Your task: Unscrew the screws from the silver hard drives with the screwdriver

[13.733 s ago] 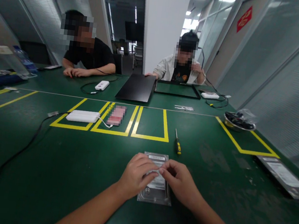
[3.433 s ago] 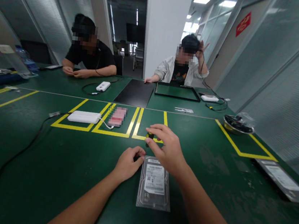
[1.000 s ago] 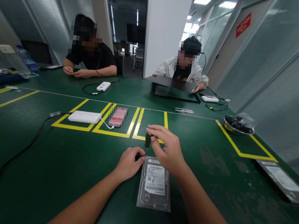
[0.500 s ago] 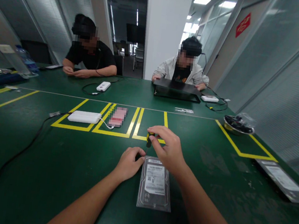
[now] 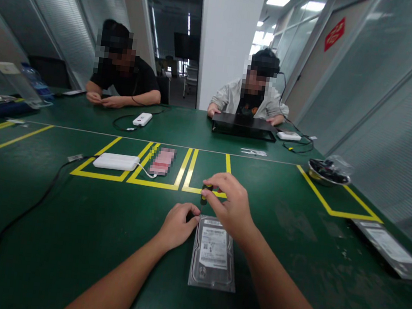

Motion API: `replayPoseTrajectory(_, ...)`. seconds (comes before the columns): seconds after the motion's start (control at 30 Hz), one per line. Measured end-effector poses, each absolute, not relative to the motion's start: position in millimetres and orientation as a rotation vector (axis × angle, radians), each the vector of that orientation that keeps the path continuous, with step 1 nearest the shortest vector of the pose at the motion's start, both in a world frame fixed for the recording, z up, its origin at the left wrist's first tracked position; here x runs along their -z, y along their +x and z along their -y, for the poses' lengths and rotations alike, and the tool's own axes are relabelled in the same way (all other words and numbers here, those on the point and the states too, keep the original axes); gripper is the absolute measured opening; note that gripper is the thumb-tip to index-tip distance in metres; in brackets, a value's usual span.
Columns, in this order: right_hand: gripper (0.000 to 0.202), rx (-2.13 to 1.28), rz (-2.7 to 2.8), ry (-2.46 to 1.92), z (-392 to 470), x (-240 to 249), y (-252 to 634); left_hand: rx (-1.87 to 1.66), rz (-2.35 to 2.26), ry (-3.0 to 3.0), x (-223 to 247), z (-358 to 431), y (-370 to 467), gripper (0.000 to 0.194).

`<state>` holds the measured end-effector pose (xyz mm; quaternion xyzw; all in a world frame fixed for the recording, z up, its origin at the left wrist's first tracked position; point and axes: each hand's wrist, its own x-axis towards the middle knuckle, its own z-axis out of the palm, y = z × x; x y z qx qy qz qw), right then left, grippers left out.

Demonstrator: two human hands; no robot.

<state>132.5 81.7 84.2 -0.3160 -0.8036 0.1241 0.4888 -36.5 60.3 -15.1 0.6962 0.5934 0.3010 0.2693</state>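
Note:
My right hand holds a small black and yellow screwdriver upright between thumb and fingers. Its tip points down at the far left corner of a silver hard drive, which lies label up on the green table. Beside that same corner is my left hand, its thumb and index fingertip close together around the screwdriver's shaft or a tiny part; which of these it pinches is too small to tell.
A second drive and a bowl of parts lie at the right. Left of centre are a white power bank, a phone and a black cable. Across the table sit two people, one holding a black case.
The fingers of my right hand have shifted slightly on the screwdriver handle. Across the table, the person at the right has lowered the black case's lid. My left hand has stayed in place.

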Motion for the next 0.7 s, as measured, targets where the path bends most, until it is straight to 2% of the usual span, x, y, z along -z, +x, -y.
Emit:
replayPoseTrajectory(0.2, 0.022, -0.308, 1.978, -0.721, -80.5, -85.5, 132.7, -0.818, -1.597, 1.874, 15.3, -60.7, -36.2, 0.008)
replayPoseTrajectory(0.37, 0.01, -0.284, 1.943, -0.741, -82.2, -84.3, 131.3, -0.813, -1.598, 1.87, 15.6, -60.8, -36.0, 0.007)
replayPoseTrajectory(0.57, 0.01, -0.274, 1.917, -0.728, -80.9, -84.6, 130.3, -0.821, -1.6, 1.87, 18.0, -61.1, -36.4, 0.008)
replayPoseTrajectory(0.7, 0.019, -0.286, 1.93, -0.714, -80.9, -82.2, 130.5, -0.824, -1.595, 1.87, 18.6, -61.5, -36.9, 0.009)
